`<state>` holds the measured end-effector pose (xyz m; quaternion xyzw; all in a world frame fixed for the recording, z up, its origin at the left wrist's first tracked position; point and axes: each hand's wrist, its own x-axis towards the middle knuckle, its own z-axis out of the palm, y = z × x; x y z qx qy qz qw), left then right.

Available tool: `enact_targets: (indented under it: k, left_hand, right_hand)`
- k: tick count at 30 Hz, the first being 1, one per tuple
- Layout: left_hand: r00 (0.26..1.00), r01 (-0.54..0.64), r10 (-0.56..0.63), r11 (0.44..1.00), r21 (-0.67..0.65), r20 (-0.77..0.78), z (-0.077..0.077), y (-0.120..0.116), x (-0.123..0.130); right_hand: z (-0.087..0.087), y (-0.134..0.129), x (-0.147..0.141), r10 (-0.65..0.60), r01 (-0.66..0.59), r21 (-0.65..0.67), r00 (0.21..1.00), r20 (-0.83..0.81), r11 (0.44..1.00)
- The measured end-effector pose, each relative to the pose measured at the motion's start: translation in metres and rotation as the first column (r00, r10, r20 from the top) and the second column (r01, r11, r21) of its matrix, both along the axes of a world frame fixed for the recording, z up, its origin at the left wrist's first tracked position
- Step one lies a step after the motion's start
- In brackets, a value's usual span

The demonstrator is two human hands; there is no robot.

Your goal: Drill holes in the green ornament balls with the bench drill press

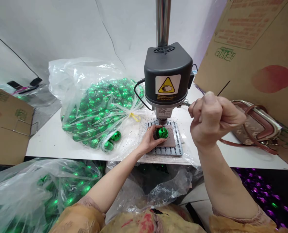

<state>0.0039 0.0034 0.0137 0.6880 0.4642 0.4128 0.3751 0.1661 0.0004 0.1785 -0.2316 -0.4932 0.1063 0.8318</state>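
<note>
My left hand (151, 139) grips a shiny green ball (162, 132) from its left side, thumb in front and fingers behind. The ball rests on a brown board (171, 142) over the slotted metal base (179, 150) of a bench drill press (168, 71). Directly above, the drill's chuck (162, 121) meets the top of the ball; whether the bit has entered it I cannot tell. My right hand (208, 118) is closed in a fist around the drill press's feed handle (186, 104), which is mostly hidden by the fingers.
Left of the drill, a clear plastic bag (95, 113) full of green balls lies on the white table (49, 139). Another bag (49, 194) sits below. A handbag (255, 123) leans by a cardboard box (250, 64) at right. Purple balls (262, 194) lie lower right.
</note>
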Motion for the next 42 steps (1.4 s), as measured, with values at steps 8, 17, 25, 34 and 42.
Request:
enact_targets:
  k: [8,17,25,34,42]
  left_hand:
    - [1.000,0.010,-0.010,1.000,-0.006,-0.012,-0.001,0.000,0.000]
    - [1.000,0.005,-0.005,1.000,-0.016,-0.002,-0.002,0.000,0.000]
    - [1.000,-0.011,0.011,1.000,-0.023,0.013,-0.003,0.000,0.001]
    - [0.999,-0.006,0.008,0.999,-0.034,0.042,-0.003,-0.001,0.001]
    - [0.969,-0.229,0.232,0.972,0.048,-0.082,0.022,-0.026,0.012]
  right_hand:
    - [-0.015,0.001,0.001,0.000,-0.001,0.093,1.000,0.012,0.996]
    - [-0.028,0.006,0.006,0.023,-0.045,0.252,0.996,0.088,0.967]
    - [-0.036,0.007,0.009,0.020,-0.058,0.290,0.991,0.131,0.955]
    - [-0.051,0.005,0.008,-0.020,-0.024,0.312,0.990,0.138,0.950]
    - [0.021,0.003,0.002,0.071,-0.072,-0.118,0.997,-0.014,0.990]
